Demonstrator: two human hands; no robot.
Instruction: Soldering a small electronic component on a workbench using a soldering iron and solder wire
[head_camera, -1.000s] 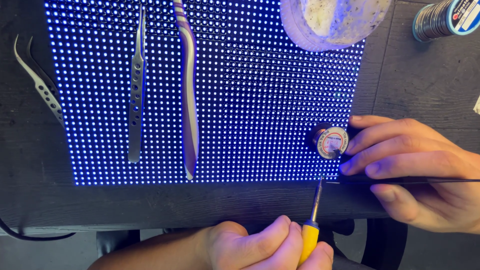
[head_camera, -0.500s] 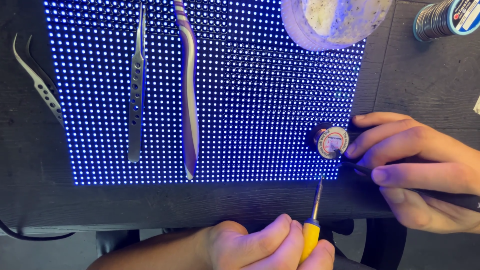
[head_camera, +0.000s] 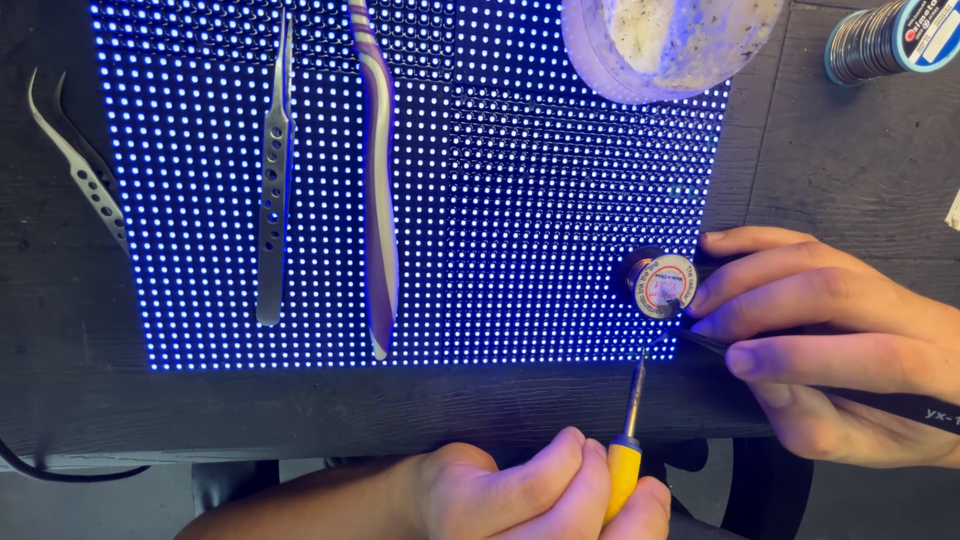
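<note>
At the near right edge of the lit blue LED dot panel (head_camera: 400, 200), the yellow-handled soldering iron (head_camera: 628, 440) is kept gripped by the left hand (head_camera: 540, 495), while the right hand (head_camera: 830, 350), now curled tighter, pinches black tweezers (head_camera: 880, 400) beside the small solder-wick spool (head_camera: 662, 286).

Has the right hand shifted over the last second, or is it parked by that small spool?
Yes, slightly. The right hand curled its lower fingers in around the dark tool; the fingertips stay beside the small spool at the lit panel corner.
</note>
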